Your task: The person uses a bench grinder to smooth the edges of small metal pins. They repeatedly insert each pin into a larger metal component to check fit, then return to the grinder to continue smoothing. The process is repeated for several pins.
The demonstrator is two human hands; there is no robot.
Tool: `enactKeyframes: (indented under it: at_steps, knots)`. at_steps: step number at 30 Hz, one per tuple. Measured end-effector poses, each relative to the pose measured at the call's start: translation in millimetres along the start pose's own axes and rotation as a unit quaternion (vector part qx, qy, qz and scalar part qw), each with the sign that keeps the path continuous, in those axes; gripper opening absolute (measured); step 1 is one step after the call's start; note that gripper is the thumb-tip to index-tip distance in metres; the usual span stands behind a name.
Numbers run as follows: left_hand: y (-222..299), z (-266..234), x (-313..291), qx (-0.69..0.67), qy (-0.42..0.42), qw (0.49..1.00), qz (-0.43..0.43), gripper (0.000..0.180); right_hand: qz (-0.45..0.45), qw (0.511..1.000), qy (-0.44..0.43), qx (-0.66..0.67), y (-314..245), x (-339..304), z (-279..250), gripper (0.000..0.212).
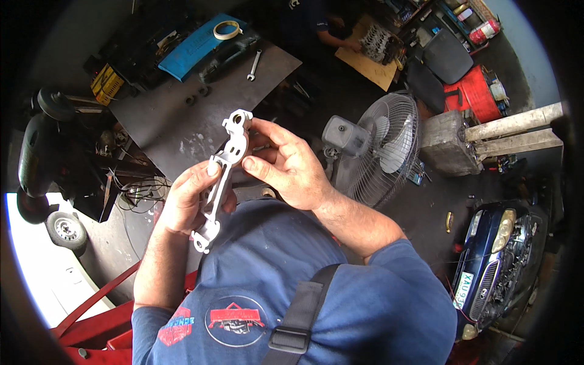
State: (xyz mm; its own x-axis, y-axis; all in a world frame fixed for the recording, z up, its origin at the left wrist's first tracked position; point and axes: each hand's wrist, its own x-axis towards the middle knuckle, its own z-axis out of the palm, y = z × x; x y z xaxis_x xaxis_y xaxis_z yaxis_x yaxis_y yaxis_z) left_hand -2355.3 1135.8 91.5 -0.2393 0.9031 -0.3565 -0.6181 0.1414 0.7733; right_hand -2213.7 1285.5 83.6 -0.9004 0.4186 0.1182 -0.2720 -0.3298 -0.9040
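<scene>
A long, narrow silver-grey metal bracket (222, 182) slants upright in front of my chest. It has round eyes at its upper and lower ends and small slots near the top. My left hand (193, 193) grips it around the middle, thumb along the near side. Higher up, my right hand (285, 159) has its thumb and fingers on the bracket's edge, with some fingertips hidden behind it. Beyond both hands lies a dark metal bench top (164, 115), apart from the bracket.
On the bench are a wrench (254, 66), a blue panel (198, 45) and a tape roll (227, 30). A large fan (389, 146) stands close on the right. A car without its hood (502, 261) is farther right. Another person's hand (350, 44) is near an engine part (382, 44).
</scene>
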Motion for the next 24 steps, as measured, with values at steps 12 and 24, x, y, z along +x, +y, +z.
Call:
enactKeyframes:
  at_steps: [12,24]
  knots:
    - [1.8,2.4,-10.8,-0.207,-0.080,0.969,-0.112,0.070,0.058,0.998,0.027,-0.008,-10.3,-9.7,3.4,0.052]
    - [1.3,9.2,-13.8,-0.130,-0.012,0.985,-0.116,0.048,0.051,0.998,0.036,0.006,1.3,-15.8,1.3,0.054]
